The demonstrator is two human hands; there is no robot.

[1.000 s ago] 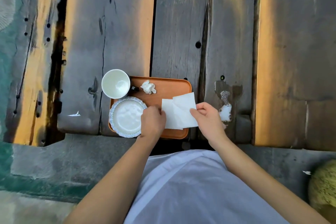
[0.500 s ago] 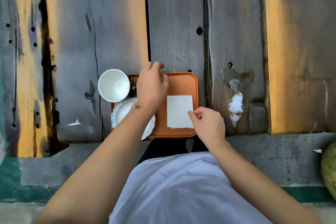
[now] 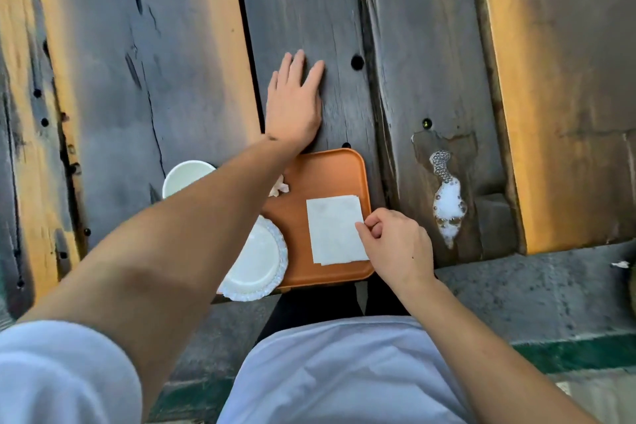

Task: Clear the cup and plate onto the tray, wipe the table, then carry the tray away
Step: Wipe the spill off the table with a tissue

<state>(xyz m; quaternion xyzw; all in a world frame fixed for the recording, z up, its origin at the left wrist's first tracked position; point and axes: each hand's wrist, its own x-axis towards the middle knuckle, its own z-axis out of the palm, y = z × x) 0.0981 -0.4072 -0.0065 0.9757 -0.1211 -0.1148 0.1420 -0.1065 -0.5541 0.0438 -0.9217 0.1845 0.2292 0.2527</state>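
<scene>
An orange tray sits at the near edge of a dark plank table. On it lie a white scalloped plate, a folded white napkin and a crumpled tissue. A white cup stands at the tray's left edge, partly hidden by my left forearm. My left hand lies flat and open on the table beyond the tray. My right hand pinches the napkin's right edge.
A foamy white spill sits on the table right of the tray. Gaps, bolts and holes run through the planks. A concrete ledge and a green strip lie below the table edge.
My left hand has left the tray and reached forward onto the bare table beyond it. The napkin, first held unfolded in both hands, now lies folded on the tray under my right fingers.
</scene>
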